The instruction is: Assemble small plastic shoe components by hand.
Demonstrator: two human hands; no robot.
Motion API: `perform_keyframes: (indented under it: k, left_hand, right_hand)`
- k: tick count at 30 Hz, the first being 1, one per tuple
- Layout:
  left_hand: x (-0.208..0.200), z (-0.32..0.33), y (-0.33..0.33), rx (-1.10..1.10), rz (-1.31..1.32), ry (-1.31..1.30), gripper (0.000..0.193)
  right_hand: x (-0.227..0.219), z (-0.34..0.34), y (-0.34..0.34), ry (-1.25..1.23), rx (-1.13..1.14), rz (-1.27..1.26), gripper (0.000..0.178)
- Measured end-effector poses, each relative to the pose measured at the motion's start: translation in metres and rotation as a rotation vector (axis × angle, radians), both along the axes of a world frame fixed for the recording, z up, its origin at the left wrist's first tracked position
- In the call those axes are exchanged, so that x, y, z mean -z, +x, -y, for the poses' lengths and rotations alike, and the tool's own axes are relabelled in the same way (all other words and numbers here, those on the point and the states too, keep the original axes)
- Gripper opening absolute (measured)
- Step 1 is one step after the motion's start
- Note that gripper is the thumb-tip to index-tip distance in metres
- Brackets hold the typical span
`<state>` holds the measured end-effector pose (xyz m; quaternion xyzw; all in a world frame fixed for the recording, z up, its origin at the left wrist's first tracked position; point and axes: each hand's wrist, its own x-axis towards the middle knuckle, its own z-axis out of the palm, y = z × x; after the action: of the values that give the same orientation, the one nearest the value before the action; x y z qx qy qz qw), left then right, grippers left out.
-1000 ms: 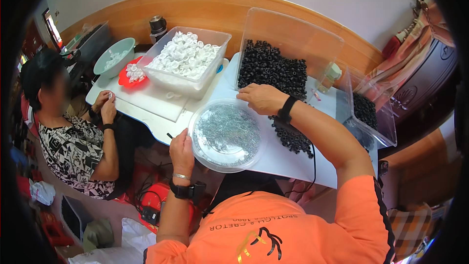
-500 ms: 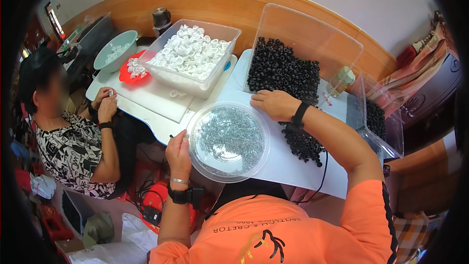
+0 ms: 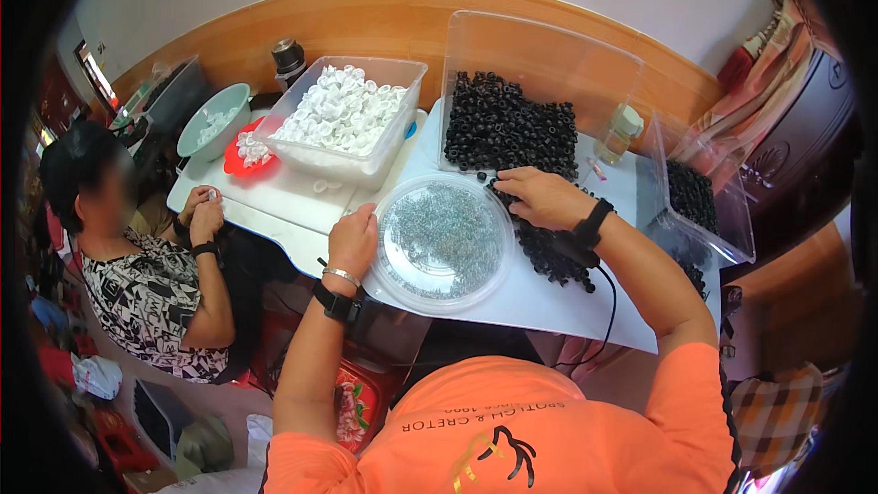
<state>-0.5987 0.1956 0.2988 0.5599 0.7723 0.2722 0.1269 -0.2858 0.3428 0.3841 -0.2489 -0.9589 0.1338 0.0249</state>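
Clerk: Head view. State of the left hand [image 3: 355,238]?

Inspector: At the left rim of a round clear tray [image 3: 439,305], fingers curled against or just beside it. I cannot tell whether they grasp the rim.

Clerk: Position and contents of the tray?

Inspector: It lies on the white surface [image 3: 604,320], between the two hands, near the front edge. Small clear pieces [image 3: 448,229] cover much of its bottom.

Clerk: The right hand [image 3: 549,199]?

Inspector: Palm down over a loose pile of black rings [image 3: 553,252], fingers pointing left, just beyond the tray's right rim. Whether it grips a ring cannot be told.

Clerk: Remaining items?

Inspector: Behind the right hand, a clear bin [image 3: 549,46] with more black rings; to its right, a jar [image 3: 626,124]. Left of that bin, a frosted box [image 3: 334,162] heaped with white caps [image 3: 343,110]; beside it, a red dish [image 3: 235,166] and a green bowl [image 3: 236,102]. At far left, a co-worker's hands [image 3: 205,215] meet at a small white piece.
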Motion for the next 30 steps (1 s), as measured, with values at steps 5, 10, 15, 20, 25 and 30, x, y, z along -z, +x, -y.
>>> perform_keyframes:
  k: [5,10,15,20,25,30]
  left_hand:
    - [-0.008,0.024,-0.001,0.007,0.198,0.135,0.039]
    - [-0.032,0.089,0.034,0.128,0.102,0.314,0.037]
    - [-0.031,0.13,0.098,0.445,-0.166,0.334,0.045]
    - [-0.022,0.131,0.132,0.586,-0.215,0.297,0.053]
    - [-0.008,0.128,0.144,0.565,-0.325,0.189,0.063]
    - [-0.008,0.119,0.142,0.565,-0.335,0.194,0.063]
  right_hand:
    - [-0.035,0.046,0.048,-0.018,0.063,-0.045,0.043]
    - [-0.034,0.121,0.093,-0.016,0.182,-0.336,0.036]
    - [0.002,0.182,0.107,-0.223,0.544,-0.571,0.034]
    - [0.041,0.189,0.126,0.075,0.652,-0.515,0.038]
    - [0.053,0.186,0.133,0.104,0.72,-0.426,0.039]
    - [0.059,0.168,0.123,0.187,0.787,-0.369,0.043]
